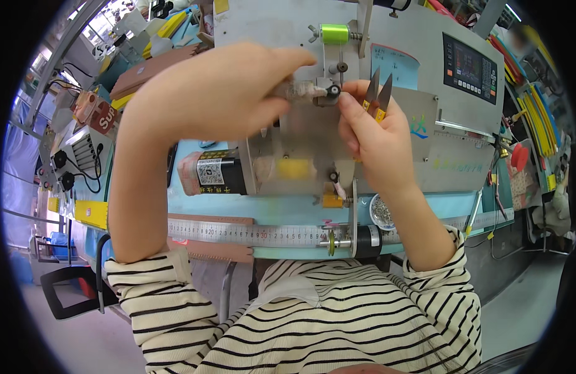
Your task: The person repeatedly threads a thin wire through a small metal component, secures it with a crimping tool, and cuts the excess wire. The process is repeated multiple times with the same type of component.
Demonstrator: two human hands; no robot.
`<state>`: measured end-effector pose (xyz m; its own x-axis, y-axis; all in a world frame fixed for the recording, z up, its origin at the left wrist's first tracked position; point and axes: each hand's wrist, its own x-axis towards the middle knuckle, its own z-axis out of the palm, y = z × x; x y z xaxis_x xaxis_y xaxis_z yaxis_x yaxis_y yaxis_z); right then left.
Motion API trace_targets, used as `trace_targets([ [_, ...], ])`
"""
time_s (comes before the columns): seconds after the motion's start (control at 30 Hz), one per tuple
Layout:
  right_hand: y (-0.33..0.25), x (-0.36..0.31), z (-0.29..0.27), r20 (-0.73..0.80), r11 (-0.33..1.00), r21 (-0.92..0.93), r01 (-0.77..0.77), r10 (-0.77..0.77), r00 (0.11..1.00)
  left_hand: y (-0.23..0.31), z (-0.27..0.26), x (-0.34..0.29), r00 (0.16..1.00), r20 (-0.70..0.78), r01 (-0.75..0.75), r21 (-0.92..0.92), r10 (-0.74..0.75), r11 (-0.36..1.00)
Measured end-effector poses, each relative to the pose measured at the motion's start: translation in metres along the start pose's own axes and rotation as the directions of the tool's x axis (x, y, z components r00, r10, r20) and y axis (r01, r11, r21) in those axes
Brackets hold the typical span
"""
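Note:
My left hand (238, 93) reaches in from the left, partly blurred, its thumb and outer fingers apart around a lever handle (303, 91) wrapped in clear film; whether it touches the handle I cannot tell. At the handle's end sits a small black knob (333, 91) on the metal machine. My right hand (378, 137) is closed, with yellow-handled thread snips (382, 98) tucked in its fingers, the two pointed blades standing up. Its thumb and forefinger meet beside the knob; anything fine between them is too small to see. Above is a bright green spool (334, 33).
A control panel with a screen (470, 68) stands at the far right. Along the table's front edge runs a steel ruler (281, 235). A round dish of small metal pieces (381, 212) lies below my right wrist, and a black box (222, 172) sits at the left.

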<state>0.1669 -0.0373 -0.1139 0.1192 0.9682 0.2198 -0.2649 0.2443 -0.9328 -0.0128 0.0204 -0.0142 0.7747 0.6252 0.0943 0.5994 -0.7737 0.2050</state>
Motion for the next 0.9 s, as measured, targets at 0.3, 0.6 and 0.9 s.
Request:
trace_targets([
  [0.3,0.013,0.007,0.007,-0.114,0.995,-0.032,0.091,-0.094,0.989,0.008,0.050,0.017,0.786,-0.456,-0.148,0.517,0.418,0.843],
  [0.6,0.009,0.007,0.007,-0.090,0.994,-0.029,0.103,-0.105,0.990,0.021,0.014,0.022,0.883,-0.468,-0.066,-0.151,-0.013,0.986],
  [0.9,0.002,0.009,0.005,-0.118,0.991,-0.103,0.080,-0.092,0.989,-0.014,-0.035,0.101,0.968,0.103,0.188,-0.903,-0.229,0.385],
])
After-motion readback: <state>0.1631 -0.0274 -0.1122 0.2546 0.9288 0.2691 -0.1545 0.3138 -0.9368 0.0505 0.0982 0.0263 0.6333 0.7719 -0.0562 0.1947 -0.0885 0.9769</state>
